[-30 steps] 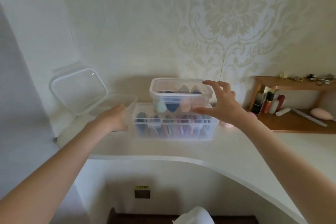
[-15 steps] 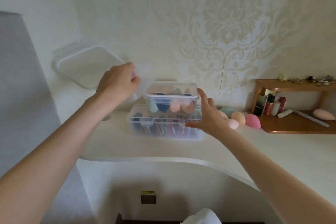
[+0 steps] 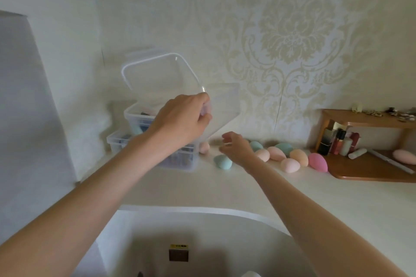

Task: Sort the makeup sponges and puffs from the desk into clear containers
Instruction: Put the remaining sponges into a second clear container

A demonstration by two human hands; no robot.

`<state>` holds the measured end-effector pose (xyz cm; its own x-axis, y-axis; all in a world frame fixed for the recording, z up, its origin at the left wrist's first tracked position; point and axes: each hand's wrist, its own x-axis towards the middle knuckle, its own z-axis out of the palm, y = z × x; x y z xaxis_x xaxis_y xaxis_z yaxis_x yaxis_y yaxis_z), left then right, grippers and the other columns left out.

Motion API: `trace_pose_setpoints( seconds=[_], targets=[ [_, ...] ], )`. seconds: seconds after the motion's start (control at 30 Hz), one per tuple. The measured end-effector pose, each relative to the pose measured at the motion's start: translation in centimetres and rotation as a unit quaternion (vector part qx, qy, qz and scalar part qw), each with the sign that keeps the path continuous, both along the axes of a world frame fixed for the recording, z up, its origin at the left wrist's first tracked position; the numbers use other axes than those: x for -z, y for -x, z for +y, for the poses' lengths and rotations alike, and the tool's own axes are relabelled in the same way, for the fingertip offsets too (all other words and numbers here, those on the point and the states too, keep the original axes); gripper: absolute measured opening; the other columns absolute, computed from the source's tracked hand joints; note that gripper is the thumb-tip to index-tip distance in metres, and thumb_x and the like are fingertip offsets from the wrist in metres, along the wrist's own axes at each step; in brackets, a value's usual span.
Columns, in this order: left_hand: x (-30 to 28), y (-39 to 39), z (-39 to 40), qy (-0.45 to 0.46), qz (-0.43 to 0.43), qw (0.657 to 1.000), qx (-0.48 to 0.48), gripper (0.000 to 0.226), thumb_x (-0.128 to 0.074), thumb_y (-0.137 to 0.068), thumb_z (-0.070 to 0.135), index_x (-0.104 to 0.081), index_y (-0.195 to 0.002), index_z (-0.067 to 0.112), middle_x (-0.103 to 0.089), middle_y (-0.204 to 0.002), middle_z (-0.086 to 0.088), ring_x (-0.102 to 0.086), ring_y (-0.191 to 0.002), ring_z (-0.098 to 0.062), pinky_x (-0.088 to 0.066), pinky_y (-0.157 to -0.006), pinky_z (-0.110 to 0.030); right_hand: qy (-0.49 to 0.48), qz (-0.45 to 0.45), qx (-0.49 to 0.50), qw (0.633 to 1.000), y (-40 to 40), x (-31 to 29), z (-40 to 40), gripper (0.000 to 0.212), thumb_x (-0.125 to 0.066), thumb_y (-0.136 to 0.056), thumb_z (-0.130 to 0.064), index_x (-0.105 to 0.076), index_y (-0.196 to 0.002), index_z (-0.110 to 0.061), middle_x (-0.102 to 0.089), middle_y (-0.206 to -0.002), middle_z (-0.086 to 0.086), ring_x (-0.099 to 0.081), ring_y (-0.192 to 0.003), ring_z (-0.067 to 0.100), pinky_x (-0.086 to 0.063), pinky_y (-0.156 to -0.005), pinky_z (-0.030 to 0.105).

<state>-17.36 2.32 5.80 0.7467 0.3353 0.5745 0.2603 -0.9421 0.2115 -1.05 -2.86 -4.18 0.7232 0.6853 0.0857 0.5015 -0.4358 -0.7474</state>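
My left hand point(image 3: 182, 119) grips an empty clear container point(image 3: 222, 105) with its hinged lid point(image 3: 157, 72) swung open, held tilted in the air above two stacked clear boxes point(image 3: 132, 128) that hold sponges and puffs. My right hand point(image 3: 236, 148) hovers open just above the desk, next to a teal sponge point(image 3: 222, 162). Several egg-shaped sponges lie in a row along the wall: teal point(image 3: 255, 145), peach point(image 3: 262, 154), orange point(image 3: 299, 157) and pink point(image 3: 317, 162). Another peach sponge point(image 3: 204, 147) peeks out beside the lower box.
The white desk point(image 3: 225, 189) has a curved cut-out front edge. A wooden shelf point(image 3: 369, 164) at the right holds bottles, tubes and a pink oval object. A grey panel stands at the left. Patterned wallpaper covers the wall behind.
My left hand has carried the empty container from the left side up and over the stacked boxes. My right hand left the stacked boxes and moved right, down toward the loose sponges.
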Motion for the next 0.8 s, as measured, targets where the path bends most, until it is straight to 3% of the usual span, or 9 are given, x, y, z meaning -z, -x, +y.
trace_pose_setpoints(
  seconds=[0.07,0.13,0.27,0.37,0.43,0.5,0.63,0.8],
  targets=[
    [0.6,-0.8,-0.9,-0.004,-0.003,1.0,0.024,0.013,-0.051,-0.09,0.022,-0.056,-0.095,0.012,-0.057,-0.074,0.007,-0.054,-0.079,-0.026,-0.041,-0.07,-0.03,0.072,-0.099,-0.012,0.992,-1.4,-0.3,-1.7,0.05,-0.05,-0.09,-0.008,-0.039,-0.138,-0.013,-0.046,-0.137,0.013,-0.047,-0.123,0.03,-0.039,-0.096,0.03],
    [1.0,-2.1,-1.7,-0.007,0.003,0.999,0.05,0.012,-0.05,-0.09,0.022,-0.055,-0.095,0.011,-0.042,-0.062,0.014,-0.047,-0.075,-0.022,-0.035,-0.066,-0.029,0.127,-0.148,-0.047,0.98,-2.2,-0.1,-2.7,0.051,-0.051,-0.092,-0.016,-0.036,-0.14,-0.015,-0.04,-0.14,0.012,-0.04,-0.128,0.031,-0.034,-0.102,0.032],
    [1.4,-3.8,-1.4,-0.002,0.009,0.998,0.06,0.015,-0.05,-0.091,0.022,-0.056,-0.097,0.01,-0.043,-0.063,0.011,-0.048,-0.074,-0.022,-0.036,-0.067,-0.029,0.182,-0.193,-0.118,0.957,-2.5,1.4,-1.2,0.038,-0.057,-0.086,-0.045,-0.046,-0.121,-0.039,-0.039,-0.131,0.006,-0.026,-0.137,0.031,-0.023,-0.114,0.045],
    [1.6,-4.2,-0.5,0.003,0.005,0.999,0.051,0.014,-0.051,-0.091,0.022,-0.057,-0.095,0.01,-0.053,-0.078,0.006,-0.047,-0.073,-0.021,-0.035,-0.068,-0.029,0.212,-0.201,-0.126,0.948,-2.1,2.9,0.2,0.072,-0.054,-0.084,-0.054,-0.025,-0.145,-0.028,-0.022,-0.153,0.004,-0.014,-0.143,0.029,-0.011,-0.117,0.049],
    [2.1,-4.6,0.2,0.009,0.015,0.999,0.043,0.013,-0.051,-0.091,0.022,-0.056,-0.093,0.01,-0.056,-0.081,0.003,-0.052,-0.075,-0.024,-0.039,-0.069,-0.031,0.224,-0.248,-0.102,0.937,-1.9,3.7,1.0,0.072,-0.051,-0.088,-0.051,-0.016,-0.147,-0.029,-0.015,-0.155,0.005,-0.012,-0.143,0.03,-0.006,-0.117,0.051],
    [2.5,-5.0,0.9,0.014,0.025,0.999,0.034,0.013,-0.05,-0.091,0.022,-0.054,-0.091,0.011,-0.058,-0.081,0.001,-0.058,-0.079,-0.03,-0.046,-0.072,-0.035,0.236,-0.273,-0.079,0.929,-2.1,4.2,1.6,0.064,-0.046,-0.091,-0.046,-0.015,-0.146,-0.035,-0.016,-0.154,0.004,-0.018,-0.138,0.036,-0.011,-0.114,0.052],
    [3.2,-6.1,1.5,0.0,0.034,0.999,0.023,0.015,-0.048,-0.091,0.022,-0.052,-0.091,0.008,-0.067,-0.092,-0.006,-0.059,-0.078,-0.033,-0.049,-0.074,-0.042,0.234,-0.326,-0.048,0.914,-2.5,4.4,2.3,0.036,-0.039,-0.094,-0.025,-0.043,-0.13,-0.031,-0.037,-0.136,0.003,-0.035,-0.121,0.04,-0.028,-0.099,0.049],
    [3.6,-7.0,1.1,-0.013,0.023,0.999,0.037,0.01,-0.048,-0.091,0.02,-0.052,-0.09,0.011,-0.067,-0.095,-0.005,-0.059,-0.083,-0.032,-0.044,-0.072,-0.036,0.266,-0.398,0.065,0.875,-5.4,5.0,-0.9,0.038,-0.044,-0.086,-0.001,-0.047,-0.12,-0.018,-0.042,-0.128,0.012,-0.04,-0.117,0.036,-0.034,-0.09,0.048]
  ],
)
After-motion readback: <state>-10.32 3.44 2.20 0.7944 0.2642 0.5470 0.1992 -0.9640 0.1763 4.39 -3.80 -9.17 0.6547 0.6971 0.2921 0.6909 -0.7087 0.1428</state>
